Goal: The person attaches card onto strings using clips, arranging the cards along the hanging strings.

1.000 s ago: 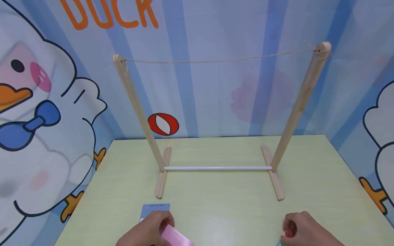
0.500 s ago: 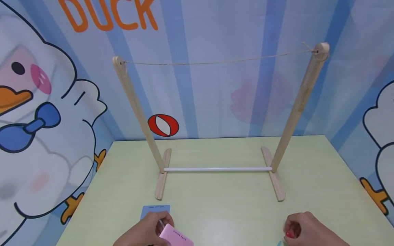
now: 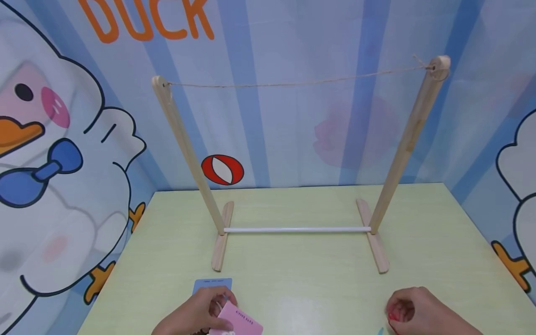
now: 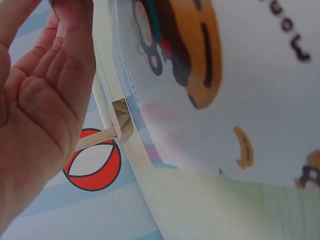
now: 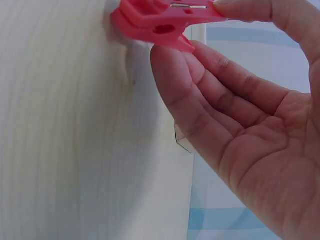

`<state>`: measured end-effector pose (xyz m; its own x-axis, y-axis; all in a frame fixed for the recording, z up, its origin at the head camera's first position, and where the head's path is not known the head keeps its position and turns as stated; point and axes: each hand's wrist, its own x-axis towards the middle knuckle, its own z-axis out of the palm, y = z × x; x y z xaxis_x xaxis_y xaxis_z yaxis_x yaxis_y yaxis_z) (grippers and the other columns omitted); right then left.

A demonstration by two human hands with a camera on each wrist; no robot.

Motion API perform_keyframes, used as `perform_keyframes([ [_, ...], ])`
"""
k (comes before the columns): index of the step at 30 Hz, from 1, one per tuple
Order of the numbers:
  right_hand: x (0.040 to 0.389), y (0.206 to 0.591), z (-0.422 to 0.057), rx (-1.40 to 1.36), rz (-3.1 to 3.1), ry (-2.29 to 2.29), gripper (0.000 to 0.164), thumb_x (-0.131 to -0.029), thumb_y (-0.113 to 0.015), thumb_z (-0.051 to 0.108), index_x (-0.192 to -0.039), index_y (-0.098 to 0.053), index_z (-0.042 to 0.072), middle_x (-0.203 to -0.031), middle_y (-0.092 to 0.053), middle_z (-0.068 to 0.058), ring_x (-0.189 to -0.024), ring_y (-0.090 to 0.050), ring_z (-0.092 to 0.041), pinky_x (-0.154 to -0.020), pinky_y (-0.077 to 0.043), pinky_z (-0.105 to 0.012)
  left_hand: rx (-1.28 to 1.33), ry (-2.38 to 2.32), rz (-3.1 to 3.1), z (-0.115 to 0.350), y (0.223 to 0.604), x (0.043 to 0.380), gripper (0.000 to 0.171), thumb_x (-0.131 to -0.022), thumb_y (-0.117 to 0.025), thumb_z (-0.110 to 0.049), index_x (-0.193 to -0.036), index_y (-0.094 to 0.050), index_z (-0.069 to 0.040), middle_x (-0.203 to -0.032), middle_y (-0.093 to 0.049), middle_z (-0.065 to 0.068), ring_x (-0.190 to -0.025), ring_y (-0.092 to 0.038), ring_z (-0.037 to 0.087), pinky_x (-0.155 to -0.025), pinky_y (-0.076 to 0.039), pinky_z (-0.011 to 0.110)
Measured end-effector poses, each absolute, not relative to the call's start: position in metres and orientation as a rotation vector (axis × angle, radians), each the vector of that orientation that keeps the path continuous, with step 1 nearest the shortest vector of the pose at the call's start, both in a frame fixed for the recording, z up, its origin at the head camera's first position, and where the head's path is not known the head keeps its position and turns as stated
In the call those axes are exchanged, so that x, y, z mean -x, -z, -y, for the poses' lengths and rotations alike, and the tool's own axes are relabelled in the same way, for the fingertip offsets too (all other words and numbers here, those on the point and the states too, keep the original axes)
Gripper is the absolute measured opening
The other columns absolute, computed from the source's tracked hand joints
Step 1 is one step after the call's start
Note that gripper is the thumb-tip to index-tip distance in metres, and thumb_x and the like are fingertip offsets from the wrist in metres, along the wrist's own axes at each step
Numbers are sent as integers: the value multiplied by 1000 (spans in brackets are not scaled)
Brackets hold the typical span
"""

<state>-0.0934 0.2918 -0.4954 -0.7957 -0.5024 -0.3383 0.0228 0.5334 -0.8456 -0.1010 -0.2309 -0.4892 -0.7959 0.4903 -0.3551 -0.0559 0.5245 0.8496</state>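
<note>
Low in the head view, my left hand (image 3: pixel 197 312) pinches a pink card (image 3: pixel 240 320) with small dark lettering along its upper edge. A pale card face (image 4: pixel 265 85) with cartoon prints fills much of the left wrist view beside the palm. Partly covered by the left hand, a blue card (image 3: pixel 212 283) lies on the table. My right hand (image 3: pixel 418 311) holds a red clothespin (image 3: pixel 394 317) low over the table at the right. In the right wrist view the clothespin (image 5: pixel 155 22) sits between the thumb and a finger.
A wooden stand (image 3: pixel 407 151) with two posts, flat feet and a white crossbar (image 3: pixel 297 230) stands on the pale table (image 3: pixel 301 279). Twine (image 3: pixel 293 84) runs between the post tops. A small light-blue piece (image 3: pixel 380 331) shows beside the right hand. Duck-printed cloth (image 3: pixel 293 135) hangs behind.
The pink card has tilted up and shows more of its face and lettering. My right hand has shifted slightly right with the clothespin still in its fingers.
</note>
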Motion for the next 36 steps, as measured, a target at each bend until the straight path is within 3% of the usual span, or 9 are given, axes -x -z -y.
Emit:
perform_keyframes([
  [13, 95, 492, -295, 339, -2145, 1313, 14, -86, -69, 1, -100, -69, -1, -84, -64, -8, -72, -59, -18, -61, -52, -25, -384, -1328, -2169, 233, 489, 100, 39, -81, -85, -25, -111, -66, -11, -80, -62, 0, -63, -47, 8, -55, -42, 18],
  [20, 96, 492, -296, 408, -2171, 1349, 11, -89, -69, 5, -98, -69, -1, -83, -65, -9, -69, -60, -12, -61, -53, -25, -402, -1336, -2180, 234, 487, 101, 39, -82, -84, -24, -112, -65, -10, -89, -70, 1, -63, -54, 9, -60, -50, 21],
  [28, 101, 489, -297, 426, -2228, 1369, 16, -87, -72, 4, -101, -68, -3, -86, -65, -9, -71, -60, -9, -62, -54, -24, -375, -1335, -2188, 235, 485, 101, 38, -81, -85, -25, -111, -66, -12, -92, -70, 1, -66, -59, 12, -63, -53, 23],
  [36, 106, 487, -297, 437, -2193, 1398, 18, -88, -71, 3, -103, -66, -6, -89, -65, -11, -73, -61, -10, -64, -55, -25, -381, -1377, -2153, 231, 481, 103, 38, -81, -84, -19, -111, -65, -7, -93, -71, 3, -72, -65, 16, -64, -54, 24],
])
